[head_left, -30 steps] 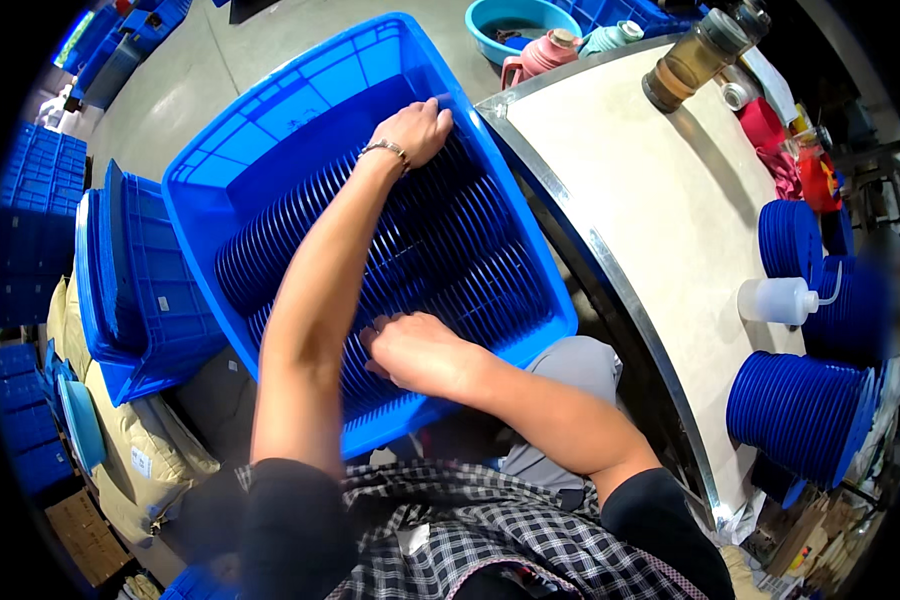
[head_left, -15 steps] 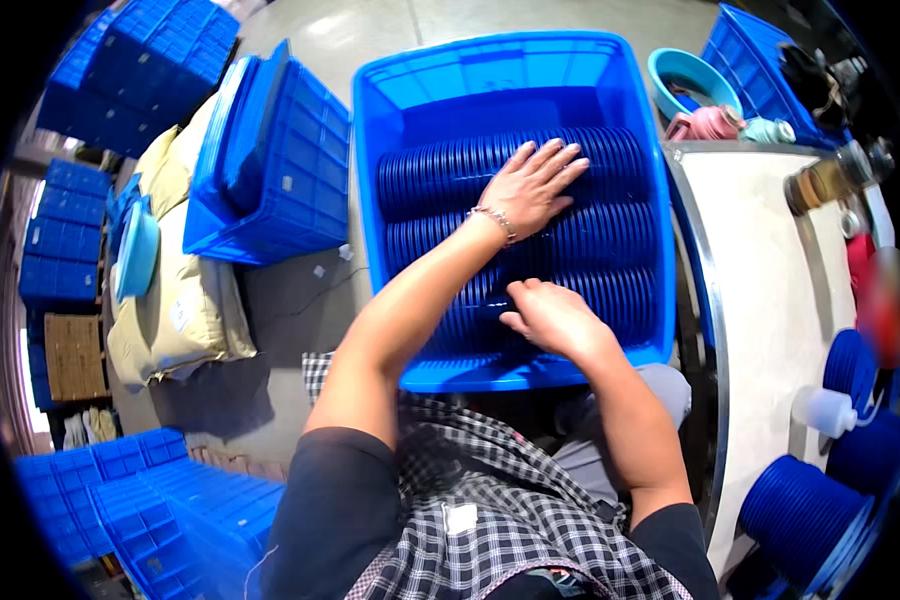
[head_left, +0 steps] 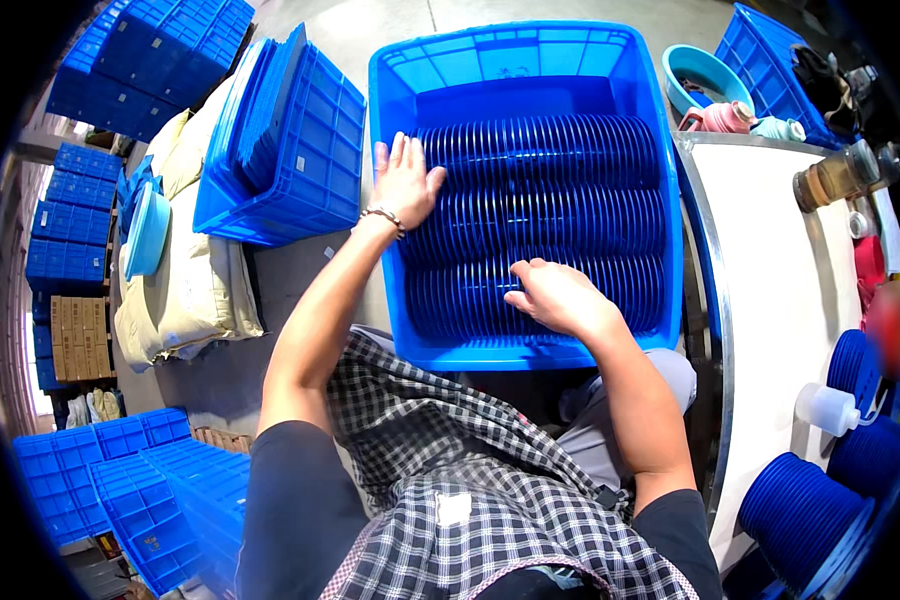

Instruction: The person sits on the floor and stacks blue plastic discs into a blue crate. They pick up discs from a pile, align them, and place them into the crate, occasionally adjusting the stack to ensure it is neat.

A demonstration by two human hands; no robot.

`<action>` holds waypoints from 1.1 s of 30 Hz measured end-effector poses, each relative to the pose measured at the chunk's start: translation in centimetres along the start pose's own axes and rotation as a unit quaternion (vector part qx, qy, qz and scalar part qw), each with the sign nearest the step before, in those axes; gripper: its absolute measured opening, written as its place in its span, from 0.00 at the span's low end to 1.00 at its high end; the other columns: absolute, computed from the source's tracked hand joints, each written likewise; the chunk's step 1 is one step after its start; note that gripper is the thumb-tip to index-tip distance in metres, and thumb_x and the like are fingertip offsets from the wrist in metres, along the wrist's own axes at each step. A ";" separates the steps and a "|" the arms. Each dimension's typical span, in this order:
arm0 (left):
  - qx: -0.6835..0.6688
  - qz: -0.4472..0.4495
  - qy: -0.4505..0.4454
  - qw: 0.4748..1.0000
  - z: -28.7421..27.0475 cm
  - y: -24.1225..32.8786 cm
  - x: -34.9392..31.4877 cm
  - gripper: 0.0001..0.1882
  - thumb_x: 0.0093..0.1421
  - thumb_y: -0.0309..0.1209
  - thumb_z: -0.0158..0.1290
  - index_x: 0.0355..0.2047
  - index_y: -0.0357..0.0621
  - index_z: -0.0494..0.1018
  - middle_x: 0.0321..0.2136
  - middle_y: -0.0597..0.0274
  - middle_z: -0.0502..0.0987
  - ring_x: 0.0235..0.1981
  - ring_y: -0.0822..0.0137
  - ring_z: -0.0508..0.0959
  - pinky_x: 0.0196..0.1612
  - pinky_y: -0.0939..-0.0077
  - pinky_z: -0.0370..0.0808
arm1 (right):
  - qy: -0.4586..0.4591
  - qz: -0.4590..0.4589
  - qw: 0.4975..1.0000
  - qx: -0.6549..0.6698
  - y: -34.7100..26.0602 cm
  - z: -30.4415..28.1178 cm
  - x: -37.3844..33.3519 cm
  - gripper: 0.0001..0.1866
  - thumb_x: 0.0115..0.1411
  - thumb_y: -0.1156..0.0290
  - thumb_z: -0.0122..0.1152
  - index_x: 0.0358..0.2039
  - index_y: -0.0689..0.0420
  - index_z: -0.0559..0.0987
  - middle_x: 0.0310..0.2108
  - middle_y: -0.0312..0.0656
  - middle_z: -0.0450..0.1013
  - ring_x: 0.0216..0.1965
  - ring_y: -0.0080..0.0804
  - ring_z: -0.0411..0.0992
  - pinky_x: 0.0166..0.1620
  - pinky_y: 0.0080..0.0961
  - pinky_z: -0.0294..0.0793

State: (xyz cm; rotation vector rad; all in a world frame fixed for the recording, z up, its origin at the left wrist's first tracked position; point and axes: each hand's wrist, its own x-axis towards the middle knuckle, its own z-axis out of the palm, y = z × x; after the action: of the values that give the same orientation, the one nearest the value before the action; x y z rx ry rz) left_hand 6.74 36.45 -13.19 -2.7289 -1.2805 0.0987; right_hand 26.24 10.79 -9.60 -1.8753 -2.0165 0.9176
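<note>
A large blue plastic tub (head_left: 525,355) stands before me. In it, thin round dark blue discs (head_left: 560,215) stand on edge, packed side by side in three rows running left to right. My left hand (head_left: 406,185), open with its fingers stretched, lies at the left end of the far row, by the tub's left wall. It wears a bracelet (head_left: 382,218). Over the near row is my right hand (head_left: 562,298), its fingers loosely bent and the thumb apart from them. No held thing shows in it, though some fingertips are hidden.
On the right is a white-topped table (head_left: 760,290) with a brown jar (head_left: 838,178), a white bottle (head_left: 827,409) and blue reels (head_left: 802,520). To the left are a blue crate (head_left: 300,165), pale sacks (head_left: 195,300) and stacked crates (head_left: 65,480). A light-blue basin (head_left: 678,80) sits far right.
My left hand has moved left from the middle of the far row to its left end. The right hand stays over the near row. The view has shifted slightly.
</note>
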 end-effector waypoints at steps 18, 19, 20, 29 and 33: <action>-0.217 -0.078 -0.002 0.973 -0.4 7.8 -13.9 0.51 0.68 0.50 0.54 0.71 0.18 0.44 0.72 0.18 0.38 0.75 0.30 0.38 0.76 0.44 0.41 | -0.094 0.041 0.994 -0.038 -1.6 1.0 1.5 0.20 0.65 0.57 0.65 0.42 0.64 0.78 0.37 0.57 0.79 0.42 0.57 0.79 0.45 0.48 0.78; -0.228 -0.077 -0.001 0.971 -0.1 7.5 -13.8 0.51 0.68 0.50 0.54 0.70 0.17 0.44 0.71 0.18 0.40 0.75 0.30 0.39 0.76 0.45 0.43 | -0.098 0.054 0.993 -0.041 -1.9 0.8 1.6 0.21 0.64 0.57 0.66 0.45 0.64 0.79 0.39 0.58 0.80 0.42 0.57 0.79 0.45 0.47 0.78; -0.238 -0.071 -0.004 0.969 -0.1 7.3 -13.9 0.51 0.67 0.50 0.55 0.70 0.17 0.44 0.71 0.18 0.41 0.75 0.30 0.41 0.76 0.46 0.44 | -0.101 0.058 0.992 -0.038 -2.1 0.7 1.7 0.21 0.64 0.57 0.66 0.45 0.64 0.79 0.38 0.58 0.80 0.42 0.57 0.79 0.45 0.47 0.78; -0.254 -0.015 -0.033 0.967 -0.4 6.8 -16.9 0.52 0.66 0.44 0.58 0.69 0.14 0.42 0.70 0.16 0.40 0.75 0.28 0.42 0.76 0.49 0.45 | -0.082 0.044 0.996 -0.012 -1.8 1.1 2.0 0.20 0.65 0.57 0.65 0.41 0.64 0.78 0.32 0.54 0.79 0.37 0.55 0.79 0.41 0.46 0.78; -0.282 -0.027 -0.102 0.954 -1.2 7.0 -18.1 0.52 0.64 0.44 0.60 0.69 0.15 0.44 0.70 0.14 0.41 0.74 0.27 0.44 0.76 0.48 0.48 | -0.034 0.049 0.998 -0.006 -2.2 0.1 2.5 0.17 0.67 0.58 0.63 0.37 0.61 0.79 0.31 0.54 0.79 0.36 0.54 0.79 0.40 0.47 0.77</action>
State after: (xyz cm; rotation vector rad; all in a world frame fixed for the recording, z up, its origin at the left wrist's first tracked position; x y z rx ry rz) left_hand 0.62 17.96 -12.88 -3.2196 -1.6560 0.0061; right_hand 24.07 13.21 -8.97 -1.9910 -1.9865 1.0096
